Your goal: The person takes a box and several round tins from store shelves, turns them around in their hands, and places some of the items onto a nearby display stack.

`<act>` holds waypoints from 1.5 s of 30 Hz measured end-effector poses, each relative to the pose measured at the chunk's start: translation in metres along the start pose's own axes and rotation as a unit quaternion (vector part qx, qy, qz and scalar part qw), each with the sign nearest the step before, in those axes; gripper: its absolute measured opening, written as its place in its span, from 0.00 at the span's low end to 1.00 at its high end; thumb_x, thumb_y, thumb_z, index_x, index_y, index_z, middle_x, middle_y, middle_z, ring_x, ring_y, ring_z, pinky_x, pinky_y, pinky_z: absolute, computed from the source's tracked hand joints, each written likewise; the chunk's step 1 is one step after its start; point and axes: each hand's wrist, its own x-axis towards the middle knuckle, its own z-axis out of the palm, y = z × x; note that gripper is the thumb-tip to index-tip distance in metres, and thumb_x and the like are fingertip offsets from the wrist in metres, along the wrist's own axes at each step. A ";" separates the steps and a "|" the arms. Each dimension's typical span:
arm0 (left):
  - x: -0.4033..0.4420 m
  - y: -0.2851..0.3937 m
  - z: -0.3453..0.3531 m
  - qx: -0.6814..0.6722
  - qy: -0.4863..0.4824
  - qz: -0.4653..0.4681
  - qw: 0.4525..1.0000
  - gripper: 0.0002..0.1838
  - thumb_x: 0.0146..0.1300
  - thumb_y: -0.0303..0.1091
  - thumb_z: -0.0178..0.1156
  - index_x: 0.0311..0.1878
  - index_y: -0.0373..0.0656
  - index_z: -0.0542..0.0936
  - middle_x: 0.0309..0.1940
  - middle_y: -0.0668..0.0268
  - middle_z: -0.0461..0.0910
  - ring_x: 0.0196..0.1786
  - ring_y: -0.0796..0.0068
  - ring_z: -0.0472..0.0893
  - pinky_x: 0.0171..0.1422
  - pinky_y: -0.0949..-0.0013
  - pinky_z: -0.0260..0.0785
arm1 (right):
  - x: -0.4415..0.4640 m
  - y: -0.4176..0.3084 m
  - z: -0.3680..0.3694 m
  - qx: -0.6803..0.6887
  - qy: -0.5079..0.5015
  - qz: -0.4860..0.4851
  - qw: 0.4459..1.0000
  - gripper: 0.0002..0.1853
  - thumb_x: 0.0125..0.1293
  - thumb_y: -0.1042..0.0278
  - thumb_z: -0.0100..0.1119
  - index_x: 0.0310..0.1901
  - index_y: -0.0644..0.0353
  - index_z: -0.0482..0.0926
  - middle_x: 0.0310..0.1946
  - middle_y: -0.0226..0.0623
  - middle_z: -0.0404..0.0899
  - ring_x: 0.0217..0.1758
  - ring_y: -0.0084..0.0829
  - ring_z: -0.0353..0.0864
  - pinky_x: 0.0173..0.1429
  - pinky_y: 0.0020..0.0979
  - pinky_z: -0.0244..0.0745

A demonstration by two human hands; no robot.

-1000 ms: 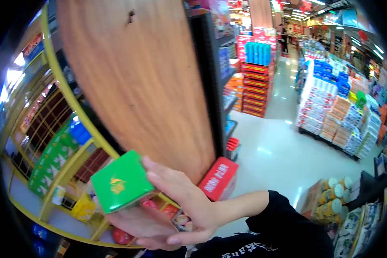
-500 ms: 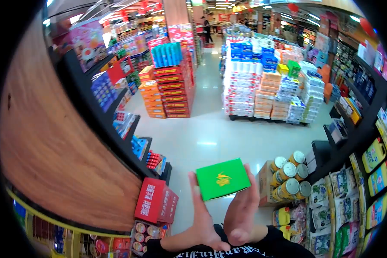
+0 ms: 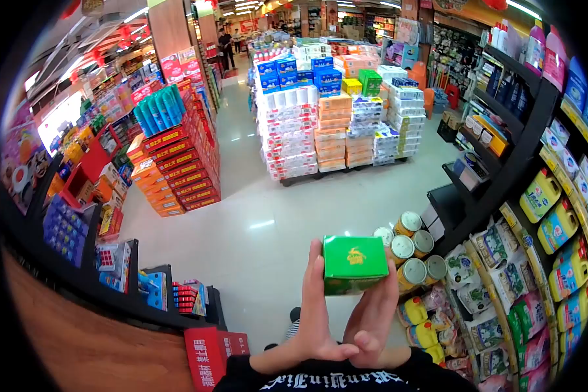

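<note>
Head view: green box with gold emblem [image 3: 355,259] held upright between two hands, left hand [image 3: 317,320] and right hand [image 3: 377,313] pressed to opposite sides, yellow cans with pale lids [image 3: 412,272] just beside, red carton [image 3: 210,353] lower left.

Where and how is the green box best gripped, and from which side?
Grip the green box by its opposite short ends, coming in from left and right, as the left hand and right hand do. It is a squared block, so opposed fingers should press evenly there, leaving the printed top uncovered.
</note>
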 end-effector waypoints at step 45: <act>0.388 -0.351 0.079 -0.082 0.025 -0.085 0.993 0.65 0.44 0.75 0.54 0.68 0.31 0.38 0.69 0.46 0.41 0.69 0.56 0.51 0.69 0.58 0.47 | 0.436 0.257 -0.109 -0.047 -0.021 -0.017 0.999 0.43 0.62 0.45 0.40 0.67 0.72 0.42 0.70 0.55 0.36 0.73 0.45 0.37 0.72 0.42 0.32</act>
